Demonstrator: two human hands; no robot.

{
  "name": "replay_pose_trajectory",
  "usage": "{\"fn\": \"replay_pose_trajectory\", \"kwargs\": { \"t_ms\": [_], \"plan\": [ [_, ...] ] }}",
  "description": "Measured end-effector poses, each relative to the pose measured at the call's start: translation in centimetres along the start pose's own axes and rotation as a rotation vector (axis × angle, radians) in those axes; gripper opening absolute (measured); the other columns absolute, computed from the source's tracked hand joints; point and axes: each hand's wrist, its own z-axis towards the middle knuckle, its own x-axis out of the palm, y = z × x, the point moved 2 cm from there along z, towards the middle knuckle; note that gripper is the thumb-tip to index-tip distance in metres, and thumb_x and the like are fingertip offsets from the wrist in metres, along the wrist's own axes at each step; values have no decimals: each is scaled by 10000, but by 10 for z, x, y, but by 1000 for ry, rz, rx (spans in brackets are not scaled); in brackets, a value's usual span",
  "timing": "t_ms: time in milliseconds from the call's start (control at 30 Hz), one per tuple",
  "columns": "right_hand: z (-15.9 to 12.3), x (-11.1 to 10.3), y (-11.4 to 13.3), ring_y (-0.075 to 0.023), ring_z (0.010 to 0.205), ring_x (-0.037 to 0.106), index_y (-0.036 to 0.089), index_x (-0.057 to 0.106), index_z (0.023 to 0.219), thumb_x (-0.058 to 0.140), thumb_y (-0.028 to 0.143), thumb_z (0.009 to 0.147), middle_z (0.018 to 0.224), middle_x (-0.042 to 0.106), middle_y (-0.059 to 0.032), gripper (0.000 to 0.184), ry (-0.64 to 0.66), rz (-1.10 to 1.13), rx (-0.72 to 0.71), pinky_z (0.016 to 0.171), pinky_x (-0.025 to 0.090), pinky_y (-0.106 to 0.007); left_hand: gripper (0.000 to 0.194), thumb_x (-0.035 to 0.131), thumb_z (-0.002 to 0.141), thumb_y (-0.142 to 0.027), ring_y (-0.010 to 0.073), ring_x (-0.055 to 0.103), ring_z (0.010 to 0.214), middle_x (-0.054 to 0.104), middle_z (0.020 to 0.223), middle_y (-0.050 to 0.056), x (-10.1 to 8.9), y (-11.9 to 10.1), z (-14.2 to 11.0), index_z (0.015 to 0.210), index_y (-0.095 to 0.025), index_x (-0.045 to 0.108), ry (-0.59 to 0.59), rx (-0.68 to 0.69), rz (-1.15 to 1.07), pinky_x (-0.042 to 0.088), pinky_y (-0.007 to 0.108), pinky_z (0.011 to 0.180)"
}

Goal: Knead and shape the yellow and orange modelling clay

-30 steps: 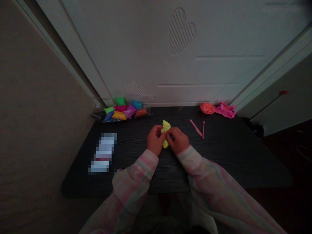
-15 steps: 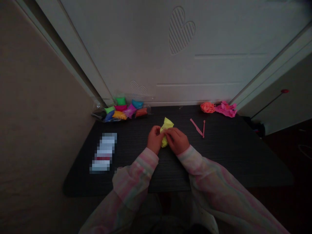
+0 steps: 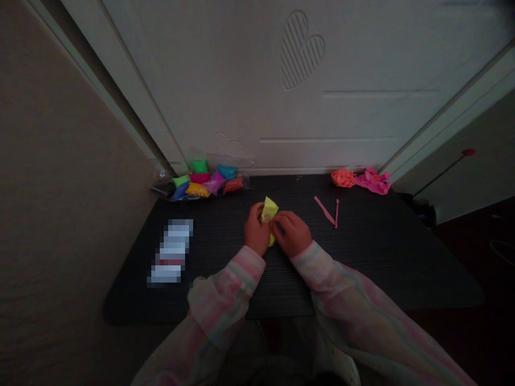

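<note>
A crumpled yellow clay packet [image 3: 270, 206] is held between my two hands above the dark table, its angular top end sticking up and a bit of yellow showing lower down. My left hand [image 3: 257, 231] is closed around its left side. From the right, my right hand [image 3: 292, 234] pinches at the packet's middle with thumb and fingers together. The fingers cover much of the packet, so its middle is hidden. To the right of my hands, two slim pink modelling tools [image 3: 326, 213] lie in a V shape on the table.
Several coloured clay packets [image 3: 198, 189] lie in clear plastic at the back left. A blurred-out sheet or device [image 3: 171, 252] rests on the left. An orange crumpled piece [image 3: 343, 178] and a pink one [image 3: 374, 181] sit at the back right, before a white door [image 3: 257, 80].
The packet's top end has tilted and shifted slightly left. My left hand has turned a little and covers more of it, while my right hand stays nearly in place.
</note>
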Motion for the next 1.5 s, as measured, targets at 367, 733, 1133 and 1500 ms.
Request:
{"fn": "replay_pose_trajectory", "kwargs": {
  "t_ms": [367,733,1133,1500],
  "plan": [
    [1,3,-4,-131,612,503,167,482,747,366,256,719,701,532,-33,149,97,-136,225,527,362,-223,368,348,706,-102,119,443,936,490,1008,59,3,-14,-4,1054,-175,445,130,273,262,332,258,847],
    [1,7,-3,-121,612,486,177,474,641,387,201,693,658,516,-29,105,-1,-158,142,544,358,-208,436,347,649,-36,131,423,960,463,1027,71,5,-10,-4,1057,-156,443,3,214,298,307,266,877],
    [2,5,-9,-133,634,485,181,454,735,386,243,706,688,500,-22,96,28,-120,222,531,370,-226,415,349,675,-73,138,382,1015,407,1083,79,5,-11,-7,1072,-162,429,131,284,374,286,279,903],
    [1,7,-12,-146,713,433,185,402,666,386,96,623,756,419,-50,100,-74,32,197,611,404,-257,368,385,678,-106,142,388,1011,437,1065,71,4,-13,-6,1034,-168,455,178,260,311,275,295,908]
  ]
}}
